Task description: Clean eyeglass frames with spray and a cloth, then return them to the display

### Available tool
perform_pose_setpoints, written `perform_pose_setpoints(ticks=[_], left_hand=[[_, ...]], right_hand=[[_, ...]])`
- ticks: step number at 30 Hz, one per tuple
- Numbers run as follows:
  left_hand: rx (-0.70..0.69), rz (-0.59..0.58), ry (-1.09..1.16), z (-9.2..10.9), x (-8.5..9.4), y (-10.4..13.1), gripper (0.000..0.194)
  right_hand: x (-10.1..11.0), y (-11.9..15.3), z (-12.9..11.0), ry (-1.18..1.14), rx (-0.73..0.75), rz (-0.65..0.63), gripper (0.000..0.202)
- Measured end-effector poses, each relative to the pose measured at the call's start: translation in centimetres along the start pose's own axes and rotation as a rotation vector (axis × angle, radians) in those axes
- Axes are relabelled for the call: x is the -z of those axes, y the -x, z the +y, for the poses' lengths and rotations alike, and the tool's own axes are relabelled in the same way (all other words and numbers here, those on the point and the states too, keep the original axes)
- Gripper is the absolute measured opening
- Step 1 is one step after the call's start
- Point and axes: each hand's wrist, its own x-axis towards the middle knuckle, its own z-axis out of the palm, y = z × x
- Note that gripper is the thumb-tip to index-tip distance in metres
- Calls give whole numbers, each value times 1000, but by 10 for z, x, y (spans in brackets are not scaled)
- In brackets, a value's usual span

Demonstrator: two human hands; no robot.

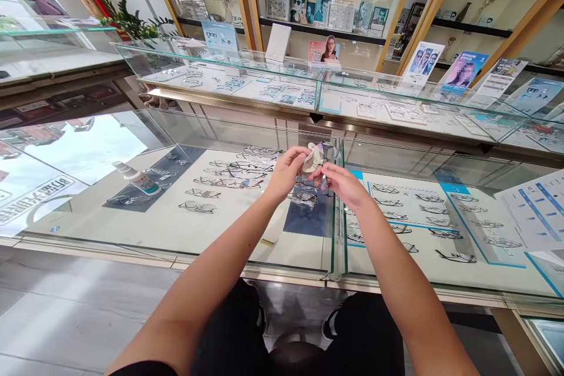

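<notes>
We can read no brand or lettering on the glasses (318, 160) or the pale cloth (314, 157); the print on the leaflets (535, 208) beyond our fingers is too small to make out. Our left hand (288, 171) pinches the cloth with fingers together, and our right hand (341, 183) clamps the glasses. They sit between our fingertips above the glass counter (220, 235); their long axis we cannot tell.

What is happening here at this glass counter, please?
A person stands at a glass display counter in an eyewear shop. The left hand presses a small pale cloth against a pair of glasses, which the right hand holds above the glass. A spray bottle lies to the left, over rows of frames inside the case.
</notes>
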Motion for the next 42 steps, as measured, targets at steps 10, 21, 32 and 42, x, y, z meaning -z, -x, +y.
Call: perform_pose_setpoints(ticks=[10, 21, 32, 42], left_hand=[[122, -21, 215, -5, -2, -1, 63], [179, -184, 223, 1, -4, 5, 40], [213, -296, 335, 7, -4, 6, 44], [153, -248, 360, 7, -3, 5, 40]], right_hand=[[-3, -1, 4, 12, 18, -61, 31], [-8, 0, 5, 40, 42, -91, 34], [-9, -1, 9, -71, 26, -164, 31], [-12, -2, 6, -55, 22, -138, 31]])
